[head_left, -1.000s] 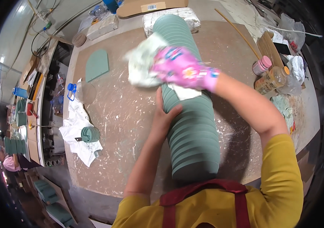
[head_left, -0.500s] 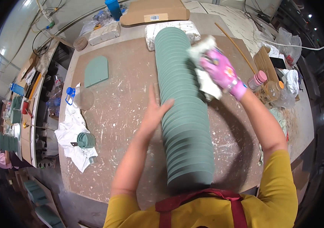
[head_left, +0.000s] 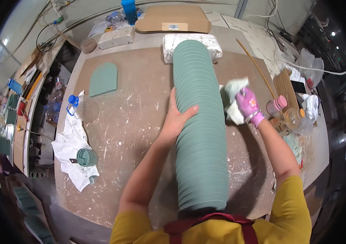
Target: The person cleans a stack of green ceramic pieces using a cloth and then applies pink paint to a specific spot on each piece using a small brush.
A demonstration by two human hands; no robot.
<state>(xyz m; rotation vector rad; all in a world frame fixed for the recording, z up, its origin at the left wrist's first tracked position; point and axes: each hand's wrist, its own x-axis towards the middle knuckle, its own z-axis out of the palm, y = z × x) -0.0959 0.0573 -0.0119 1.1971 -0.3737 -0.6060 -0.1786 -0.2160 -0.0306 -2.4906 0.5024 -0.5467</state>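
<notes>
A long row of overlapping green round-topped panels (head_left: pixel 201 122) runs along the table toward me, its far end against a white wrapped block (head_left: pixel 168 49). My left hand (head_left: pixel 178 120), bare, rests on the row's left side, fingers stretched along the edge and thumb over the top. My right hand (head_left: pixel 248 105) wears a pink flowered glove and grips a crumpled white rag (head_left: pixel 234 114) just right of the row. Whether the rag touches the panels I cannot tell.
A single green panel (head_left: pixel 104 79) lies at far left. Nearer are a blue-capped jug (head_left: pixel 87 109) and a green paint pot (head_left: pixel 87 157) on white cloth (head_left: pixel 65 142). A thin stick (head_left: pixel 256 63), pink-lidded jar (head_left: pixel 276 105) and orange-capped bottle (head_left: pixel 291 118) lie right. A cardboard box (head_left: pixel 173 18) stands behind.
My right hand has drawn the rag back toward me and slightly right, off the row's upper edge. My left hand stays at the row's left side, now with more thumb over it.
</notes>
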